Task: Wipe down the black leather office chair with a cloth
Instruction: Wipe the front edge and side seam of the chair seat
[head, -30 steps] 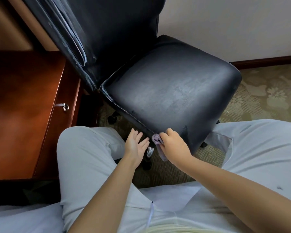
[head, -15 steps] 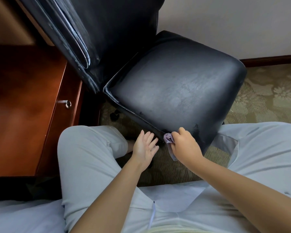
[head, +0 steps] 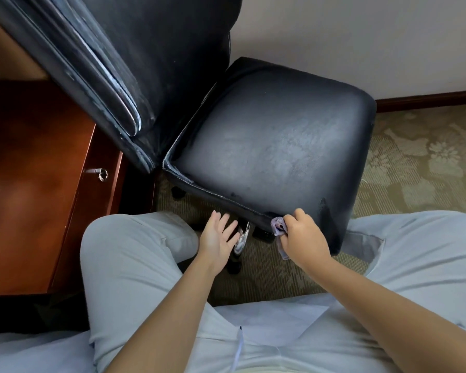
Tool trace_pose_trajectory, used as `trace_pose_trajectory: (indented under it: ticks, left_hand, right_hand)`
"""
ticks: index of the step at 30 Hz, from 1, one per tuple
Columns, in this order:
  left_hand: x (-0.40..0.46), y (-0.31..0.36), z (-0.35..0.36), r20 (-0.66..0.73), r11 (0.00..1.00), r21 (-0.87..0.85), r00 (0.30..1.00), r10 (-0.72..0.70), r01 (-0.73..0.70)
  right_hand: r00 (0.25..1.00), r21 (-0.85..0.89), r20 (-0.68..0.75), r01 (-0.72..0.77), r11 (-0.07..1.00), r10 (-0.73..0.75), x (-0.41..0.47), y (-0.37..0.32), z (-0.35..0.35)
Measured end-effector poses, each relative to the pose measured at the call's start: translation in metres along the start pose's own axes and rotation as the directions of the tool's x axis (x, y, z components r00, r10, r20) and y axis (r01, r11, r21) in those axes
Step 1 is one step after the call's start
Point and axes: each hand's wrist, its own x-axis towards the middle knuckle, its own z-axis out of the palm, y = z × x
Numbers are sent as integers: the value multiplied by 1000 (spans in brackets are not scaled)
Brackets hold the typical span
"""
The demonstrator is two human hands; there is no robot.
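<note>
— Head view first: where is the chair?

— The black leather office chair (head: 267, 146) fills the upper middle, its seat tilted toward the person, and its backrest (head: 135, 63) rises at the seat's far left. The seat leather shows a dull greyish bloom across its middle. The chair stands on a patterned carpet (head: 420, 162).

— And the cloth?

— A small lilac cloth (head: 279, 224) is bunched against the seat's near front edge, close to its near right corner. A strip of it hangs down below the hand.

— Who has it?

— The right hand (head: 303, 238) grasps it, fingers curled round the wad, thumb up on the seat's edge. The cloth touches the leather there.

— The other hand?

— The left hand (head: 218, 238) sits just below the seat's near edge, left of the cloth, fingers straight and slightly spread, holding nothing. I cannot tell whether it touches anything. Beside its fingertips, under the seat, a chrome column (head: 241, 239) shows, with dark base parts around it.

— What lies further from the seat?

— Both forearms come up from the bottom of the frame. The person's knees in pale grey trousers (head: 135, 265) flank the seat's near corner, one on each side. Left of the seat stands a reddish wooden desk (head: 30, 184) with a small metal drawer pull (head: 100, 172) on its front. Beyond the seat a pale wall (head: 361, 36) meets the carpet at a dark baseboard (head: 428, 100).
</note>
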Motion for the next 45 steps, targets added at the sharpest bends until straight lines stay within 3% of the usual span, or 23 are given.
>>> trace_pose_trajectory:
  ticks: [8,14,21,26,31,34,39,45]
  left_hand:
    - [5,-5,2,42,998,51,999,-23,21]
    - [6,3,-5,24,999,52,1000,3,-4]
    - [8,-5,-2,58,993,118,998,8,-15]
    - [4,-4,2,73,994,104,997,5,-13]
    - [-1,-6,8,87,996,91,996,-5,-3]
    - [-6,-10,16,97,996,93,995,-8,-1]
    - [-4,-22,27,49,998,55,998,31,-34]
    - [5,-31,42,-15,986,-149,997,79,-80]
  right_hand:
    - [996,75,-79,44,996,-38,33,-43,18]
    - [986,-50,-85,137,989,-140,14,0,7]
    - [974,-19,-142,175,984,-176,21,-5,13]
    - [975,-94,-106,185,978,-195,32,-20,20]
    - [960,-189,4,274,943,-279,2,28,6]
    - [969,-173,24,246,954,-245,-2,38,4]
    - [992,80,-120,57,995,-47,0,37,3]
    - [992,162,-118,-25,986,45,-2,33,-2]
